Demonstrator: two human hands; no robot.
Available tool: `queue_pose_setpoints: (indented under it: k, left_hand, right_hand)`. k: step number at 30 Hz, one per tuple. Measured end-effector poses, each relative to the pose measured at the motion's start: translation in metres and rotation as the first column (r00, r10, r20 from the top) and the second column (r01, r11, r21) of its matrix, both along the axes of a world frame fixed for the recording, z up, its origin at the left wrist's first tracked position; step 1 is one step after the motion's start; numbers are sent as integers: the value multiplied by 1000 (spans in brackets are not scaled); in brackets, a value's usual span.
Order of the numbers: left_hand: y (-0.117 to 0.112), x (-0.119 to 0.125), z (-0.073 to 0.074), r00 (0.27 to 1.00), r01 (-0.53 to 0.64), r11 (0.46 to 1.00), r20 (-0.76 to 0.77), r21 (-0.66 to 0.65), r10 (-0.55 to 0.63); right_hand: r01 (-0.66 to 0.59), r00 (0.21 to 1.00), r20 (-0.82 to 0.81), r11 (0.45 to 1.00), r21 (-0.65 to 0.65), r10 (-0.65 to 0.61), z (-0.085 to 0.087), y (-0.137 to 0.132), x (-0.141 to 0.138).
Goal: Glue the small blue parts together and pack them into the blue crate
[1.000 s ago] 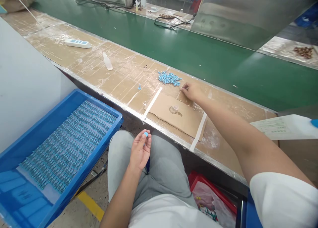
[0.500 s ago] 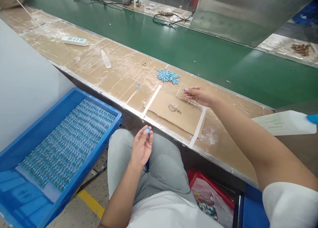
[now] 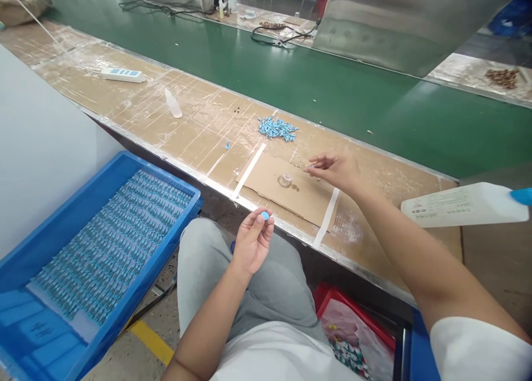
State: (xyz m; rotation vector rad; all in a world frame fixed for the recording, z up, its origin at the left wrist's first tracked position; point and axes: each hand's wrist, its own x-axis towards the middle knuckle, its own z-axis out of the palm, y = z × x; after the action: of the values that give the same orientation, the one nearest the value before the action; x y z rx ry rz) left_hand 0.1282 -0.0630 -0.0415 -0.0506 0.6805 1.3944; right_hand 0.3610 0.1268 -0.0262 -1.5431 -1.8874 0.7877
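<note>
Pinching a blue disc [image 3: 265, 216] in my left hand [image 3: 254, 245] near the table [image 3: 199, 134] edge; my right hand [image 3: 338, 171], well apart, pinches a tiny part [image 3: 312, 166], shape unclear, near the cardboard [image 3: 305, 202]. I'd judge light, even pressure best, flat face clear, both wrists steady.

The piece [image 3: 312, 166] in the right hand [image 3: 338, 171] is too small to identify, the blue tray [image 3: 166, 174] cropped at left.

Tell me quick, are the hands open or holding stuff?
Left hand: closed, holding a round blue piece.
Right hand: closed, pinching a tiny piece, too small to make out.
</note>
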Motion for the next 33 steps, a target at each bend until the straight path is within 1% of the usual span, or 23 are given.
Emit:
queue_pose_setpoints:
  k: [2,4,6,9,11,13,14,15,16,17,19,20,21,22,24,27,30,33]
  left_hand:
    - [2,3,-2,1000,1,1000,-5,-10,-1]
    - [5,5,-3,1000,-3,1000,-8,-18,3]
    - [8,6,-3,1000,-6,1000,-8,-27,6]
    - [13,7,-2,1000,-2,1000,0,-20,2]
    - [16,8,-1,1000,6,1000,8,8,-6]
    - [20,9,-2,1000,1,999,10,36,-2]
    - [22,10,-2,1000,-6,999,7,46,6]
    - [25,11,-3,1000,-17,998,3,52,17]
    - [27,13,-3,1000,-26,998,1,55,26]
    - [30,14,-3,999,-32,998,0,56,32]
    - [35,17,-3,999,-34,998,5,55,33]
    - [38,18,-3,999,-34,998,8,55,33]
    - [41,19,-3,999,-34,998,9,57,33]
    - [44,20,-3,999,-35,998,8,61,34]
    - [48,21,-3,999,-44,996,3,72,44]
    - [52,23,-5,999,-54,994,1,90,54]
    - [53,25,-7,999,-50,995,-7,90,51]
    - [54,26,-7,999,-40,995,-23,86,42]
  right_hand:
    - [-21,998,63,999,39,19,-3,-3,-1]
    - [-79,988,143,992,101,64,-9,-6,-2]
    - [-143,976,186,975,169,111,-17,-9,-3]
    - [-189,968,220,932,308,124,-32,-17,-3]
    - [-188,969,223,899,396,105,-41,-22,-2]
    - [-175,976,194,880,441,97,-45,-26,-3]
    - [-150,984,154,878,454,89,-46,-27,-5]
    - [-97,994,87,881,463,63,-46,-29,-7]
    - [-18,1000,-6,889,457,23,-46,-30,-10]
    - [74,993,-117,900,430,-26,-45,-32,-15]
    - [235,938,-323,911,339,-122,-42,-36,-25]
    - [277,909,-389,912,302,-148,-41,-38,-31]
    - [291,893,-424,912,290,-150,-39,-40,-36]
    - [289,891,-433,907,307,-137,-38,-42,-41]
    - [265,911,-401,883,388,-98,-38,-44,-49]
    - [188,954,-299,851,490,-38,-40,-44,-54]
    - [134,976,-217,836,532,-18,-44,-40,-54]
    - [81,985,-171,821,565,20,-47,-37,-53]
